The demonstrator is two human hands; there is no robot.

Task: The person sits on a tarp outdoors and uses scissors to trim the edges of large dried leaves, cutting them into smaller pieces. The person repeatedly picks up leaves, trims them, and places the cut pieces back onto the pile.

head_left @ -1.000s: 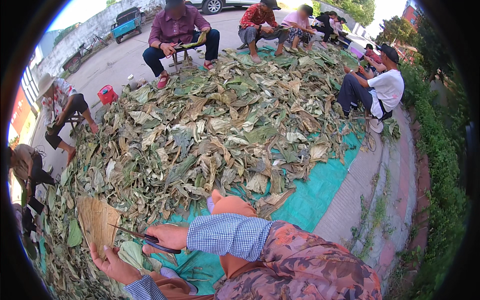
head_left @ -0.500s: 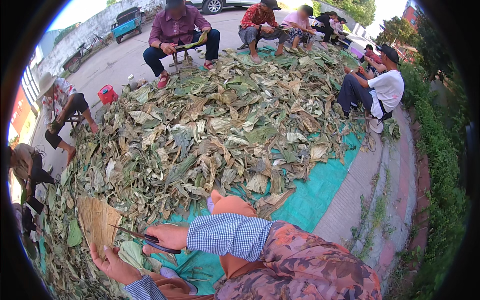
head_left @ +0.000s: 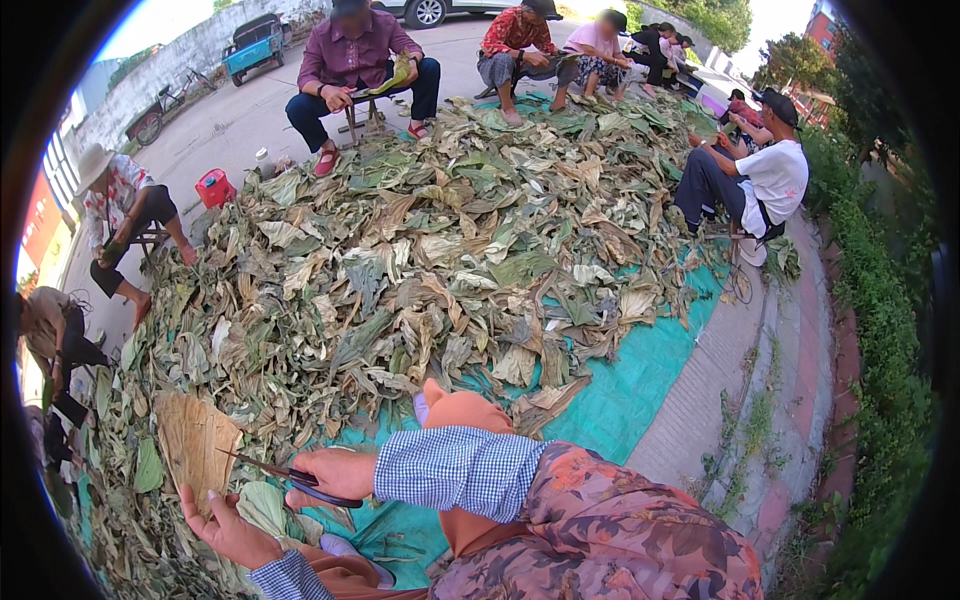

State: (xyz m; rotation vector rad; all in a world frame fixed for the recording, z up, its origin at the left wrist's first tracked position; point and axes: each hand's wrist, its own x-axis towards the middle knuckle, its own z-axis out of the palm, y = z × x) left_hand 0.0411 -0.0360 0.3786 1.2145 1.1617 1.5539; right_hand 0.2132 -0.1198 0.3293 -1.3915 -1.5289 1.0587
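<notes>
At the lower left, my left hand [head_left: 235, 530] pinches the lower edge of a broad, brown dried leaf [head_left: 197, 445] between thumb and fingers. My right hand [head_left: 338, 472] is closed around the dark handles of a pair of scissors [head_left: 262, 464]. The blades point left toward the leaf's right edge and look slightly parted; whether they touch it I cannot tell. Below the scissors lies a pale green leaf [head_left: 262, 508], close to my left hand. A large heap of dried leaves [head_left: 430, 260], brown, grey and green, spreads out before me.
A green tarp [head_left: 640, 385] lies under the heap, showing along its right side. Several people sit around the pile, among them one in a purple shirt [head_left: 360, 50] and one in a white shirt [head_left: 775, 175]. A red container [head_left: 215, 188] stands at the heap's far left edge.
My hands, the scissors and the brown leaf stay almost where they were. Across the heap, the person in the purple shirt has shifted the leaf in their hands slightly.
</notes>
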